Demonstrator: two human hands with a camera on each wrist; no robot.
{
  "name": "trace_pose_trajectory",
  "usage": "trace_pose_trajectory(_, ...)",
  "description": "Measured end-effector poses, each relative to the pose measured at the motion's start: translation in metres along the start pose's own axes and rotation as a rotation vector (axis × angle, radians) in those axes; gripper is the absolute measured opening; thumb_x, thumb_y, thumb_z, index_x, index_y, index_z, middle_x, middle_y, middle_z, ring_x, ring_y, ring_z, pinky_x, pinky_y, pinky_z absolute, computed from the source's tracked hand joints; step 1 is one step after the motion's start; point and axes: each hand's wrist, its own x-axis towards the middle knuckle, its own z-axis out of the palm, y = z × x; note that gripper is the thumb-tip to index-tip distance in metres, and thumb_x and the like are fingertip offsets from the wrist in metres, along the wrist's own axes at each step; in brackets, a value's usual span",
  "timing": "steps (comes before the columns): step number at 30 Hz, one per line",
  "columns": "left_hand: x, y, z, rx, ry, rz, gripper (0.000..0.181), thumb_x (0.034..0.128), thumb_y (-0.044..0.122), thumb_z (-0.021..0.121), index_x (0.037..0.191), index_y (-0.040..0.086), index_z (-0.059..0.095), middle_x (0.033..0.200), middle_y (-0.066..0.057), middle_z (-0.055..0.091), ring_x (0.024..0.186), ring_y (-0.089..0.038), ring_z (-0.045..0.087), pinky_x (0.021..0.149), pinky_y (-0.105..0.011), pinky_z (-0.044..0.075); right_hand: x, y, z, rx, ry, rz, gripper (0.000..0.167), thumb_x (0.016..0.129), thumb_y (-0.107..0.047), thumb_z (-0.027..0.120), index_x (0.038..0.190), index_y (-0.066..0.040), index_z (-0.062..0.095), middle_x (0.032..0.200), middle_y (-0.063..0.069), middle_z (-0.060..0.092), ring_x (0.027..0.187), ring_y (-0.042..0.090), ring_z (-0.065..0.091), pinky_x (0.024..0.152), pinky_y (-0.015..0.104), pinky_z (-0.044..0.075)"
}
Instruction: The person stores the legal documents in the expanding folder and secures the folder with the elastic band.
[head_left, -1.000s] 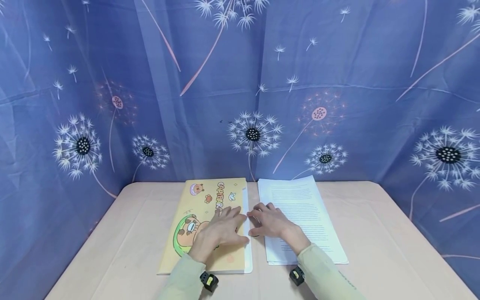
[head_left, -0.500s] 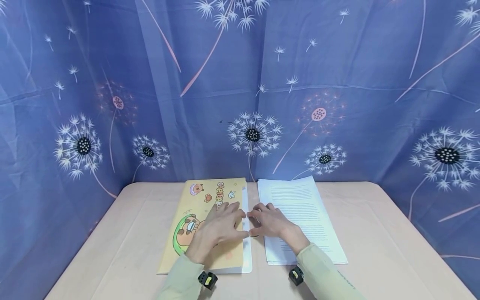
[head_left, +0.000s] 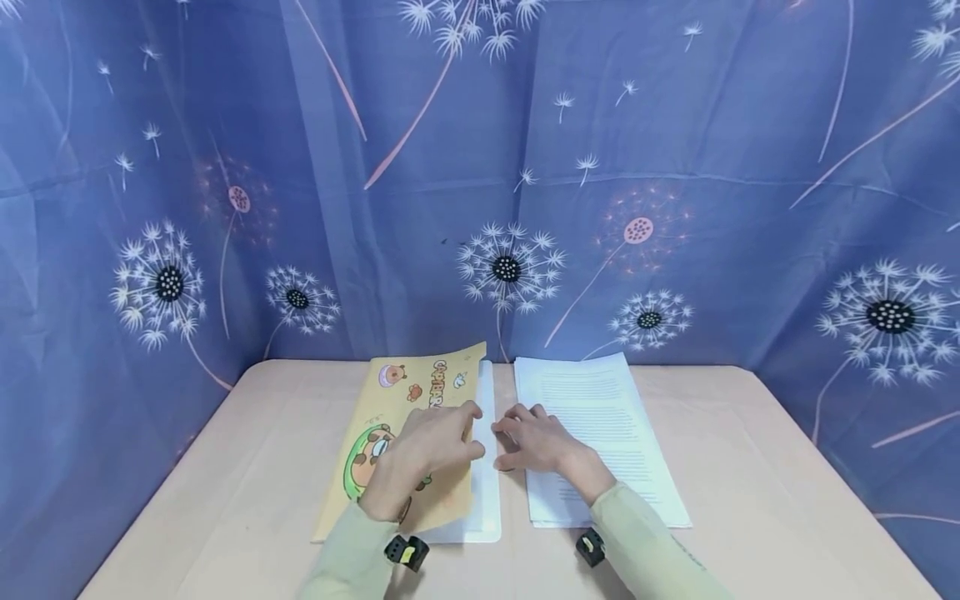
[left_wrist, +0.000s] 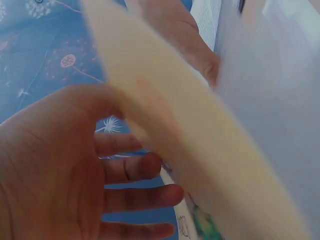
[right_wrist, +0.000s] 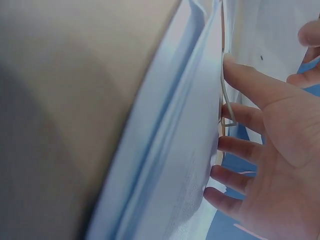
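Note:
A yellow folder [head_left: 401, 392] with cartoon capybaras lies on the left of the table. My left hand [head_left: 431, 446] holds its front cover by the right edge, thumb and fingers about it; the cover is raised a little and bends, baring a white inner sheet [head_left: 486, 492]. In the left wrist view the cover [left_wrist: 165, 110] hides the tip of the left thumb. My right hand [head_left: 536, 442] is between the folder and a stack of printed paper [head_left: 592, 400], its fingertips by the folder's right edge. In the right wrist view its fingers are loosely extended beside a thin pale edge [right_wrist: 226, 95].
The pale tabletop [head_left: 247, 467] stretches out on both sides. A blue dandelion-print curtain [head_left: 405, 275] hangs behind and at the sides. Small black devices hang under both sleeves, such as the left wrist device [head_left: 407, 552].
My left hand has moved left and up, lifting the folder's cover off the white sheet beneath. My right hand and the paper stack stay nearly where they were.

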Motion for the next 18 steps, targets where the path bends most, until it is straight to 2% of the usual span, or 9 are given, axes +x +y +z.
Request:
trace_pose_trajectory(3, 0.0, 0.0, -0.004, -0.011, -0.016, -0.04, 0.046, 0.085, 0.032, 0.058, 0.128, 0.018, 0.061, 0.067, 0.006, 0.058, 0.057, -0.012, 0.05, 0.052, -0.029, 0.038, 0.002, -0.002, -0.002, 0.016, -0.001, -0.005, 0.059, 0.083, -0.045, 0.075, 0.134, -0.018, 0.063, 0.133, 0.005, 0.055, 0.112, 0.029, 0.049, 0.092, 0.054, 0.044)
trace_pose_trajectory(8, -0.006, -0.001, -0.012, -0.03, -0.009, -0.112, 0.048, 0.0826, 0.026, 0.06, 0.13, 0.018, 0.06, 0.066, 0.005, 0.058, 0.053, -0.013, 0.047, 0.051, -0.031, 0.037, 0.005, -0.006, -0.002, 0.039, -0.003, -0.003, 0.058, 0.081, -0.043, 0.077, 0.131, -0.016, 0.065, 0.13, 0.004, 0.056, 0.108, 0.028, 0.049, 0.09, 0.054, 0.045)
trace_pose_trajectory(12, -0.011, -0.004, -0.017, -0.101, -0.025, -0.117, 0.054, 0.0796, 0.021, 0.061, 0.133, 0.018, 0.055, 0.066, 0.005, 0.055, 0.05, -0.013, 0.044, 0.048, -0.031, 0.034, 0.003, -0.006, 0.0, 0.036, 0.004, 0.009, 0.057, 0.08, -0.044, 0.078, 0.129, -0.018, 0.066, 0.129, 0.004, 0.056, 0.108, 0.028, 0.049, 0.09, 0.055, 0.045)
trace_pose_trajectory(18, -0.016, -0.01, -0.032, -0.207, -0.025, -0.107, 0.055, 0.085, 0.018, 0.058, 0.139, 0.017, 0.05, 0.064, 0.003, 0.051, 0.047, -0.012, 0.04, 0.046, -0.029, 0.03, 0.002, -0.001, -0.004, 0.017, 0.009, 0.01, 0.058, 0.081, -0.046, 0.077, 0.13, -0.019, 0.066, 0.129, 0.003, 0.056, 0.108, 0.027, 0.049, 0.091, 0.054, 0.045)
